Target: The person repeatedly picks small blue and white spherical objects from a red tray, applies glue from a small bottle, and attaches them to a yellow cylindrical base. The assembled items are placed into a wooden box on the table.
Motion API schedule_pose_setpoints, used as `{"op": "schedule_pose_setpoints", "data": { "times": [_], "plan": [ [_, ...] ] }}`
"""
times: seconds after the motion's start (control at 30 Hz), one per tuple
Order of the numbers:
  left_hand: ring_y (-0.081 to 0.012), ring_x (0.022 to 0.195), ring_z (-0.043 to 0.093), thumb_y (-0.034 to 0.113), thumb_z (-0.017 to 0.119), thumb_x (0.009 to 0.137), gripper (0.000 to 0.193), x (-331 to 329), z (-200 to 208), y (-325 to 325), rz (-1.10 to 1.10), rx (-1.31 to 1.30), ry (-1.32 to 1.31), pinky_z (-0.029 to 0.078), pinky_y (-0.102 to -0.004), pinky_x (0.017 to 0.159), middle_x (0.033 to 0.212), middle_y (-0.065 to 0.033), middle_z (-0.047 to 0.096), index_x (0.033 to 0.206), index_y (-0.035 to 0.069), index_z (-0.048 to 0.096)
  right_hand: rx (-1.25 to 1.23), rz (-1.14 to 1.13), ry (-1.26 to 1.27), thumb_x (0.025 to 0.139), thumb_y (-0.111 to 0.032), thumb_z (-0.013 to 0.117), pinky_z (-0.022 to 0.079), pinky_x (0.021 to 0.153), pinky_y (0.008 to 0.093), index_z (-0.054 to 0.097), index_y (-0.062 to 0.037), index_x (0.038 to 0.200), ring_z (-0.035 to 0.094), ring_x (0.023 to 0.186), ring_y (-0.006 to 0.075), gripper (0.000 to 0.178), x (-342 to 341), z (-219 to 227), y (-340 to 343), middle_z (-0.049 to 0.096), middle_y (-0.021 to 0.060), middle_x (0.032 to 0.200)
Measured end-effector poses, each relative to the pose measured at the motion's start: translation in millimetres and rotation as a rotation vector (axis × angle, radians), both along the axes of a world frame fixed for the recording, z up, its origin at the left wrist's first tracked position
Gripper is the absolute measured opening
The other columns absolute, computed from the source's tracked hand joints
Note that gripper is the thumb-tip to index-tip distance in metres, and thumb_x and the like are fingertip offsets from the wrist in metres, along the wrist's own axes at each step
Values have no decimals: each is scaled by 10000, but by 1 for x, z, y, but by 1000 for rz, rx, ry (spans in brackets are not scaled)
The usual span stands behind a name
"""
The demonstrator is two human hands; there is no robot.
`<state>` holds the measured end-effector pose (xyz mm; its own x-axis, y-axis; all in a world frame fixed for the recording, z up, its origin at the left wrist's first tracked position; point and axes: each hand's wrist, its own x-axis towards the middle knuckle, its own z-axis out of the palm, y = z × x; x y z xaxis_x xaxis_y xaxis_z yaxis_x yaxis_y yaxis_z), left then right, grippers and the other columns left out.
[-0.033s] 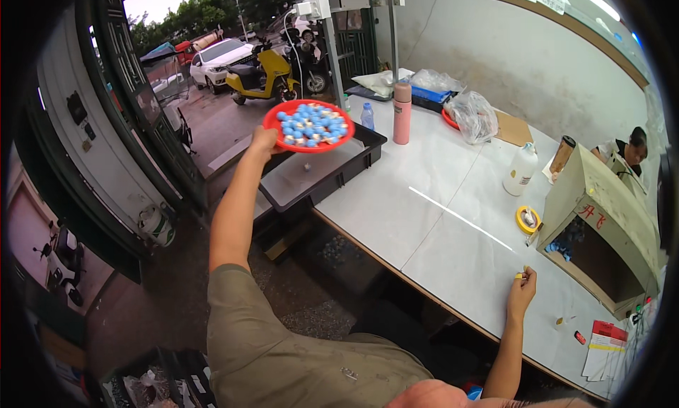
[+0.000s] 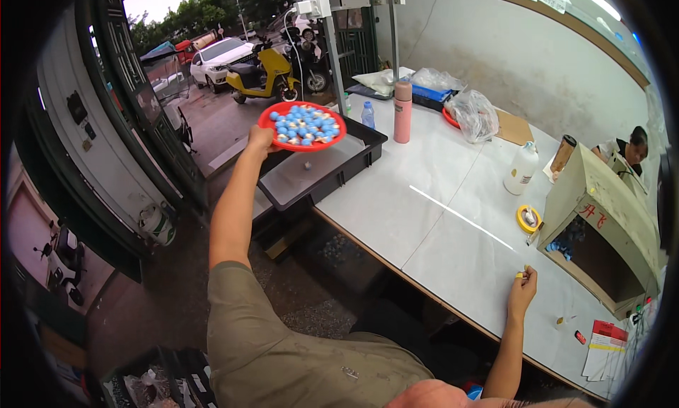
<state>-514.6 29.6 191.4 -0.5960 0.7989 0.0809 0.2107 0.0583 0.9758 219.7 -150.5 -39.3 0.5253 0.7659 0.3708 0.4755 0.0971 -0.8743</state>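
Note:
My left hand (image 2: 262,140) grips the rim of a round red plastic dish (image 2: 285,144) at arm's length. Inside it lie many small blue-and-white balls (image 2: 305,122). The dish hangs, slightly tilted, over a black rectangular tray (image 2: 322,193), where one small piece (image 2: 307,166) rests on the pale bottom. Far to the right, my right hand (image 2: 522,289) is at the table's near side, thumb and fingers pinched together, with yellow covers on fingertips. Whatever sits between those fingers is too small to make out.
On the white table (image 2: 396,217) stand a pink flask (image 2: 402,114), a white bottle (image 2: 520,169), a yellow tape roll (image 2: 527,218) and an open-fronted box (image 2: 601,224) holding blue pieces. Cards (image 2: 605,348) lie at the right. A person (image 2: 626,150) sits beyond the box.
My left hand and the red dish have shifted slightly to the left over the tray. The right hand has stayed in place.

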Motion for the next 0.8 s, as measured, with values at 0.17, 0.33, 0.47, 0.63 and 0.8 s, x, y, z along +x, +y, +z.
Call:
{"op": "schedule_pose_setpoints", "data": {
  "times": [0.17, 0.33, 0.47, 0.63, 0.8],
  "plan": [
    [-391, 1011, 685, 90, 585, 888, 334, -44, -33, 7, 369, -170, 595, 569, -491, 852, 1093, -234, 688, 1210, -1, 584, -24, -7, -12, 937, -17, 559, 422, 638, 215, 593, 48, 1194, 444, 684, 55, 267, -1, -5, 6, 546, 9, 916],
    [-444, 1042, 651, 176, 612, 917, 351, -3, -28, 8, 280, -181, 979, 538, -488, 866, 1115, -266, 661, 1217, 11, 531, -30, -14, 49, 940, -17, 558, 428, 663, 209, 595, 49, 1193, 461, 709, 58, 264, 13, -8, 2, 561, 22, 934],
    [-429, 955, 677, 140, 562, 932, 317, 4, -26, 12, 237, -152, 1349, 552, -518, 795, 1085, -239, 640, 1223, 33, 494, -44, -3, 78, 945, -18, 554, 431, 677, 207, 594, 51, 1190, 472, 727, 61, 257, 5, -4, 3, 563, 22, 935],
    [-386, 839, 702, 96, 500, 950, 321, 22, -23, 14, 255, -48, 1551, 578, -501, 698, 1009, -199, 606, 1268, 62, 465, -49, 5, 92, 950, -25, 555, 436, 682, 210, 594, 51, 1193, 479, 734, 60, 257, 4, -5, 4, 570, 25, 940],
    [-397, 816, 694, 91, 495, 955, 362, 43, -1, 5, 325, 102, 1540, 576, -494, 702, 987, -195, 596, 1311, 48, 444, -40, 8, 86, 951, -27, 558, 449, 708, 220, 592, 51, 1194, 495, 763, 69, 257, 9, -11, 4, 590, 38, 971]
  ]
}}
